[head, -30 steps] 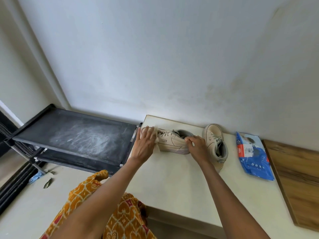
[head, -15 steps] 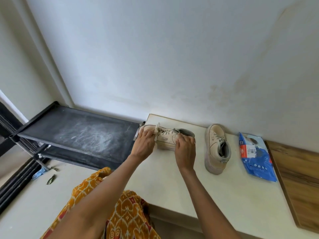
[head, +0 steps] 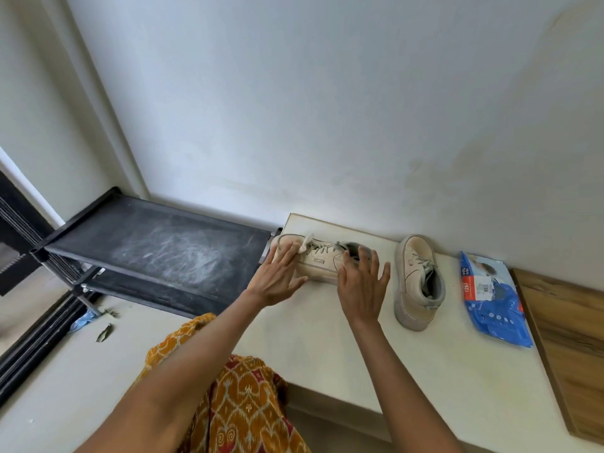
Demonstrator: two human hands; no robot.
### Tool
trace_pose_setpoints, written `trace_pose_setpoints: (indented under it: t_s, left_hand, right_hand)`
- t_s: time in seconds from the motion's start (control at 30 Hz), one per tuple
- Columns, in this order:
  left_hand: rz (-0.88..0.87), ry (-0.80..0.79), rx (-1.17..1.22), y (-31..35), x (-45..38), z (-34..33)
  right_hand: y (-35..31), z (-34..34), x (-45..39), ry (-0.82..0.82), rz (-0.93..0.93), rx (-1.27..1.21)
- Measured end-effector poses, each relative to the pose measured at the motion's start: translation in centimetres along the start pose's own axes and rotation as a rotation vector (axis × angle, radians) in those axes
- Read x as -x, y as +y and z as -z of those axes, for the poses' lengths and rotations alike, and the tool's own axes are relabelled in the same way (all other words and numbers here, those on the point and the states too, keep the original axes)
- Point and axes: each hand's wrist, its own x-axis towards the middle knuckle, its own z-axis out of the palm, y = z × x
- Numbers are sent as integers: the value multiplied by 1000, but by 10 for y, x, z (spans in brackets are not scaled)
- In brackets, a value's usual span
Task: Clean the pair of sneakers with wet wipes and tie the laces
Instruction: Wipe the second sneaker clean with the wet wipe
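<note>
Both hands reach over the pale tabletop (head: 327,348). The left hand (head: 277,279) lies with fingers straight against the toe of 1 sneaker (head: 318,259), a white wipe (head: 307,243) draped on top. The right hand (head: 361,282), fingers spread, touches its heel. The other sneaker (head: 416,282) stands just right, then the blue wipes pack (head: 493,302).

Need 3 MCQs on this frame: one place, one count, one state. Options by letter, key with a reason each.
1. The blue wipes pack lies:
A. on the black rack
B. right of both sneakers
C. between the sneakers

2. Sneakers on the table:
A. one
B. two
C. three

3. The right hand is:
A. fingers spread over the left sneaker's heel
B. gripping the pack
C. flat on the rack

Key: B, pack sits beyond the right sneaker; B, left sneaker plus that one; A, spread fingers at its heel, while the left hand rests at its toe.
</note>
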Motion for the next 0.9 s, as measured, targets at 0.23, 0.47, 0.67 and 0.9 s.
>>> trace_pose_setpoints:
  t_s: [0.23,0.47,0.67,0.9]
  left_hand:
    - [258,-35,-44,-21,-21,8]
    - [53,-20,-6,-21,3,-1]
    - [357,97,382,-7,-21,2]
    - [965,334,950,-43,-36,9]
  right_hand:
    - [3,-1,-4,-17,2,15]
    - [3,-1,-5,-46,-10,13]
    - [1,1,-4,-58,-25,0]
    - [4,-2,-4,14,12,12]
